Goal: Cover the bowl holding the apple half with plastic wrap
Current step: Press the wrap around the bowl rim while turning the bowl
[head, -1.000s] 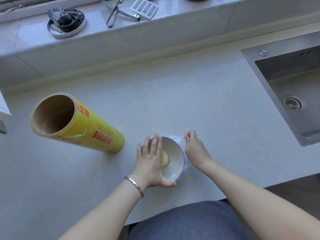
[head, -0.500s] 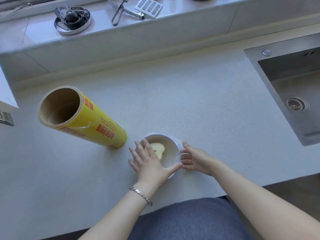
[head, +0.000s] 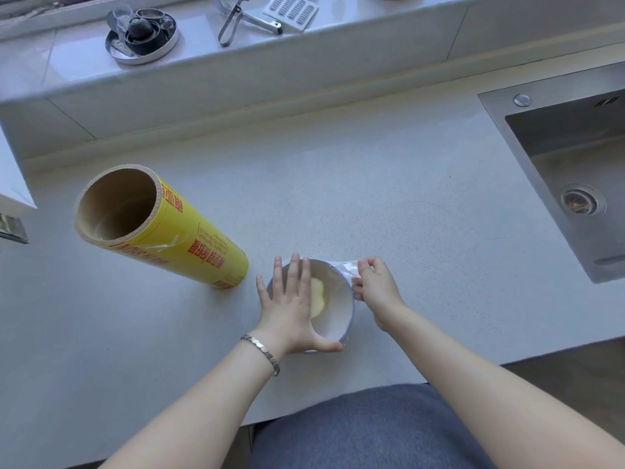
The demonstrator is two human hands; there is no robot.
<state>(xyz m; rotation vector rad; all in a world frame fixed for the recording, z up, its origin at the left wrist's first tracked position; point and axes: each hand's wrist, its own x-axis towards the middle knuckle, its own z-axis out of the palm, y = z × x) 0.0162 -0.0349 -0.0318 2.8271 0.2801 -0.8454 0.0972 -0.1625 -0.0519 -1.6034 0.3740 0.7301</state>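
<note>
From the head camera, a small white bowl [head: 340,316] with a bluish rim stands on the pale grey speckled counter [head: 372,198], close to its near edge and in front of the person. Inside lies a pale yellow apple half [head: 318,297], partly hidden under the fingers above it.

A sheet of clear plastic wrap [head: 345,265] lies over the bowl's mouth. It is nearly invisible across the opening and shows mainly as a crinkled, shiny bunch at the far right of the rim and as a thin glossy fold down the bowl's right side.

The left hand [head: 289,299] lies flat on top of the bowl, fingers straight and slightly spread. Its thumb stretches along the near rim. A silver link bracelet [head: 262,352] sits on that wrist.

The right hand [head: 375,287] is just beside the bowl on its right, fingers curled, pinching the bunched wrap at the rim.

To the left, near the bowl but apart from it, a large yellow roll [head: 182,238] with red print lies on its side, its open cardboard core turned toward the camera.

A stainless steel sink [head: 571,157] is set into the counter at the far right. On the white ledge behind are a round metal tray [head: 142,55] of dark small parts, metal tongs [head: 233,22] and a flat white grater [head: 291,10].
</note>
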